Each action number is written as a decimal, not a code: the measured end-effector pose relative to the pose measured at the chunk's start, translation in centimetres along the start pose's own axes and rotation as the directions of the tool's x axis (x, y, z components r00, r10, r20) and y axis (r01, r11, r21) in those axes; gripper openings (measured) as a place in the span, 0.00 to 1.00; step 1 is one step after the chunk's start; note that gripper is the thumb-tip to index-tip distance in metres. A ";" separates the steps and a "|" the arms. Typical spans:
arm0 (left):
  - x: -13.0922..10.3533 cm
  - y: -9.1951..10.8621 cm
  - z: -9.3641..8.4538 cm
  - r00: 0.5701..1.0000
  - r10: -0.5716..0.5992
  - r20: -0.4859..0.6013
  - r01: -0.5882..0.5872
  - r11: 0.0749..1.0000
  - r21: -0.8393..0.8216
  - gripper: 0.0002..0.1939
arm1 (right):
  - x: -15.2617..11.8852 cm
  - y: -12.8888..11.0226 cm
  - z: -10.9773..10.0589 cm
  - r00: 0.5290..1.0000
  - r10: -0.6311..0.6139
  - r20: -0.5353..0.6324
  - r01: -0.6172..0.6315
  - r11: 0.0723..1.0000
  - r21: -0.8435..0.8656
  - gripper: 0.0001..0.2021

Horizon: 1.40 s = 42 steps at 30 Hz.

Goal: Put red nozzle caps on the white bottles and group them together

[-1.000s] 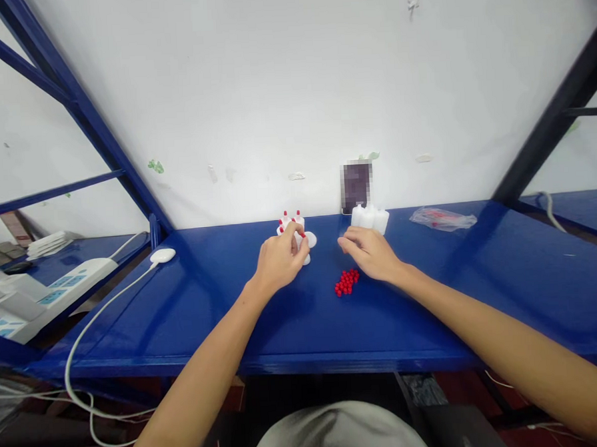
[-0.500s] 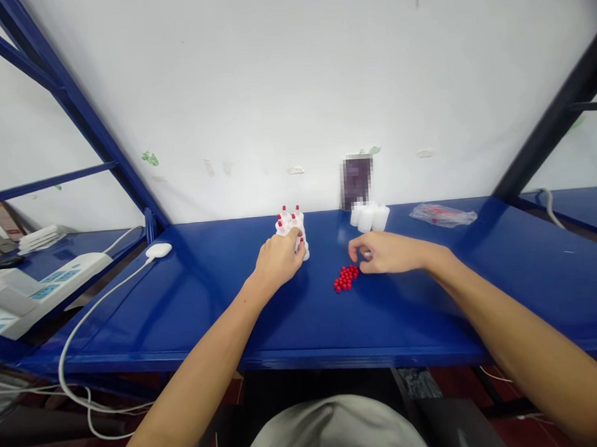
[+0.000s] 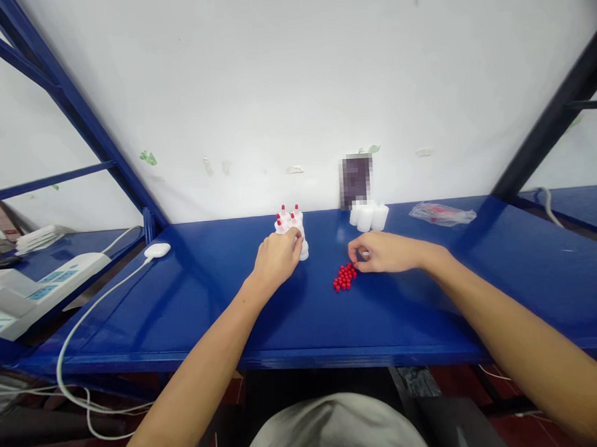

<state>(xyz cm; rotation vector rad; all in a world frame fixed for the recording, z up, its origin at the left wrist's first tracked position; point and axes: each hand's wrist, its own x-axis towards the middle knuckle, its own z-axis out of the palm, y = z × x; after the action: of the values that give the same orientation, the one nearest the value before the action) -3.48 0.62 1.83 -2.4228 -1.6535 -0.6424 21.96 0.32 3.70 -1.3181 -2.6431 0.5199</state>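
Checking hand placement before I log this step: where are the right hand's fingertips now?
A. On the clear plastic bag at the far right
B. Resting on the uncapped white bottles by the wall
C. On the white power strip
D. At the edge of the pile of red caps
D: the right hand has its fingertips pinched at the upper edge of the red caps, apart from the uncapped white bottles.
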 end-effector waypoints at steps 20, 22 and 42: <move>-0.8 0.9 1.2 0.750 0.567 -0.341 -0.636 0.759 -0.135 0.14 | 1.9 -1.6 2.6 0.985 -0.022 -0.170 0.152 0.571 0.807 0.12; -0.7 0.9 1.3 0.736 0.554 -0.390 -0.644 0.751 -0.147 0.13 | 2.0 -1.6 2.8 0.980 -0.036 -0.194 0.181 0.555 0.812 0.13; -1.3 2.8 1.7 0.772 0.497 -0.395 -0.628 0.693 -0.355 0.06 | 1.2 -3.7 4.3 0.827 -0.266 -0.496 0.330 0.943 0.045 0.07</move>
<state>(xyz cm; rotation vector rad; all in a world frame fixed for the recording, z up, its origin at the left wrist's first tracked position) -0.83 -1.00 0.14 -2.7790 -0.5945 -1.2931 17.28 -1.82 1.01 -0.8298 -2.2823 0.2633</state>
